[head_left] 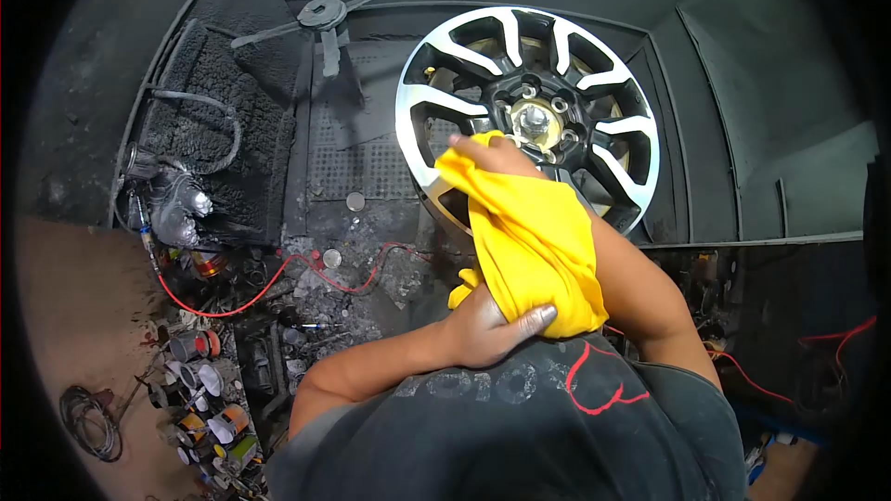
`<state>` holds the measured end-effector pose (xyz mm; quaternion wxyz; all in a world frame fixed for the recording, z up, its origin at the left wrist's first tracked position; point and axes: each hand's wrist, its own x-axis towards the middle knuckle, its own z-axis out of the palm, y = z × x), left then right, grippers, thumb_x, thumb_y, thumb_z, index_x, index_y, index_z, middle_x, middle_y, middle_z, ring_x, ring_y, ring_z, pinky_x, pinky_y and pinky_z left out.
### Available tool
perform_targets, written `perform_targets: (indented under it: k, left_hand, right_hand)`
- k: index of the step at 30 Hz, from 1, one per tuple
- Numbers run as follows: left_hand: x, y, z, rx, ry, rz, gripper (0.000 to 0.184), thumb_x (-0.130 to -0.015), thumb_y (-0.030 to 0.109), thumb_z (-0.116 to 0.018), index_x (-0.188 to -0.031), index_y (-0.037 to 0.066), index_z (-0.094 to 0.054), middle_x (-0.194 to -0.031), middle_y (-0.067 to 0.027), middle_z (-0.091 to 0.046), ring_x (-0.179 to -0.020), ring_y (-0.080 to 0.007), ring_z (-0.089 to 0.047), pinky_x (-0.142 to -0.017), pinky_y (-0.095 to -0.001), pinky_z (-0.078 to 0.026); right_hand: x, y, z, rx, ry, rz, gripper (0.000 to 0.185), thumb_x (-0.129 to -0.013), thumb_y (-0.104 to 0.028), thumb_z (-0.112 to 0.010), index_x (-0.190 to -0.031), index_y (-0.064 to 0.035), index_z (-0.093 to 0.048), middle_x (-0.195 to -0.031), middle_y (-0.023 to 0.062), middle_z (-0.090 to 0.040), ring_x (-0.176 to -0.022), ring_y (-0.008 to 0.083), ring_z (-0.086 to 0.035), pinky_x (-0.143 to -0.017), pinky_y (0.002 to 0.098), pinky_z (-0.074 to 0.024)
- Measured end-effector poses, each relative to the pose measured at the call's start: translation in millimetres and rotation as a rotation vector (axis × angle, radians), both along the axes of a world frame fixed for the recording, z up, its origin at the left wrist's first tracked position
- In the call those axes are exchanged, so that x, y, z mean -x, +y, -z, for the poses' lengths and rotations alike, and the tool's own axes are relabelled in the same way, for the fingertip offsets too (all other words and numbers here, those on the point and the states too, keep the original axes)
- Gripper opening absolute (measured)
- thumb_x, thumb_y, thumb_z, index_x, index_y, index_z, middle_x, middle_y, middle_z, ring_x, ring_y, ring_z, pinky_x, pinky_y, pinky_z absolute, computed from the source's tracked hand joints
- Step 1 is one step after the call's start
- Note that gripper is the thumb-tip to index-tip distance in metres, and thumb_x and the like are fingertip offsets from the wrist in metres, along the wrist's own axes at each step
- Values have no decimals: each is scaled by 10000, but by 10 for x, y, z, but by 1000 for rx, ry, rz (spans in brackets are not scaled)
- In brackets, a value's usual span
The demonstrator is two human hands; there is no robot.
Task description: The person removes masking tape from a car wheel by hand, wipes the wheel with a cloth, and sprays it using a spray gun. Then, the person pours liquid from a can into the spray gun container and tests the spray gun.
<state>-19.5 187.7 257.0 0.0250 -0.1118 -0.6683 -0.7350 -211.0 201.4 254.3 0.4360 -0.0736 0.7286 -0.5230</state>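
A yellow cloth [534, 232] stretches between my two hands and drapes over my right forearm. My left hand [492, 327], with silvery smudges on it, is closed on the lower part of the cloth near my chest, thumb on top. Up at the wheel rim [441, 104], my right hand [506, 158] grips the cloth's upper end just below the hub; some of its fingers are hidden by the cloth. The rim has bright machined spoke faces and black recesses, and it faces up towards me.
A paint-crusted four-armed stand [323, 14] rises at the back left. A spray gun [176, 199] hangs at the left on a red hose [232, 311]. Several paint cans [195, 345] crowd the lower left, and a coiled cable [90, 422] lies on the floor. Dark booth walls [780, 121] enclose the rim.
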Motion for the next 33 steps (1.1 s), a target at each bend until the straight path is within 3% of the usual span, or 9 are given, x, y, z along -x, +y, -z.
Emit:
perform_targets:
  k: [4,7,8,11,18,24,25,29,33]
  left_hand:
    - [11,-12,-1,-51,-31,-39,273,-1010,105,-609,-1258,-8,-615,-1219,-117,-675,-1140,-230,-645,-1003,-380,-493]
    - [-42,29,53,-155,-93,-132,281,-1015,110,-607,-1268,-10,-612,-1209,-109,-679,-1128,-227,-650,-1008,-374,-492]
    - [-63,4,83,-152,-93,-142,281,-1015,110,-607,-1268,-10,-612,-1209,-109,-679,-1128,-227,-650,-1008,-374,-492]
    - [-112,-32,130,-203,-173,-156,284,-1018,114,-604,-1274,-9,-609,-1225,-103,-671,-1145,-217,-639,-1017,-371,-490]
    - [-58,-136,35,74,156,-40,257,-983,103,-631,-1215,-7,-631,-1181,-151,-667,-1130,-344,-629,-1018,-436,-465]
    - [-28,34,190,-184,-136,-224,264,-1005,119,-615,-1236,-8,-628,-1175,-145,-689,-1100,-288,-663,-983,-398,-506]
    - [0,26,199,-244,-133,-251,258,-1005,109,-617,-1234,-10,-629,-1159,-140,-696,-1081,-281,-672,-968,-391,-515]
    - [96,-6,150,-28,48,5,274,-1003,95,-596,-1255,-10,-622,-1248,-146,-665,-1177,-298,-630,-1045,-422,-469]
    - [310,25,130,7,117,191,311,-1006,106,-580,-1294,-6,-609,-1284,-152,-654,-1231,-335,-605,-1082,-449,-439]
  right_hand:
    - [-63,-7,60,-94,1385,-194,737,-892,-493,-695,-1238,141,-550,-1022,284,-664,-1060,458,-636,-1030,467,-465]
    - [145,-161,40,-227,915,-722,737,-948,-605,-552,-1075,106,-702,-1061,278,-698,-1095,420,-641,-1064,494,-418]
    - [139,-162,525,12,1339,-632,717,-961,-608,-554,-1037,87,-713,-1050,281,-702,-1045,433,-654,-1053,497,-441]
    - [-113,-365,238,-321,1220,-911,762,-944,-623,-573,-1090,118,-673,-1097,284,-683,-1098,417,-631,-1067,492,-417]
    - [-456,82,240,-120,1453,-858,871,-874,-706,-608,-1137,124,-629,-1137,275,-651,-1144,417,-596,-1097,475,-389]
    - [-184,-571,1,-378,387,-657,833,-930,-704,-529,-857,112,-685,-895,313,-702,-903,443,-709,-811,509,-541]
    - [-254,-567,-46,-361,450,-628,806,-930,-687,-544,-780,91,-692,-848,306,-705,-872,439,-716,-806,503,-541]
    - [-412,-40,270,-212,903,-910,952,-884,-651,-643,-1264,208,-488,-1260,416,-554,-1200,463,-592,-1019,484,-489]
    - [-156,539,325,-117,1279,-1022,816,-915,-613,-615,-1292,108,-558,-1343,278,-580,-1333,401,-510,-1147,469,-375]
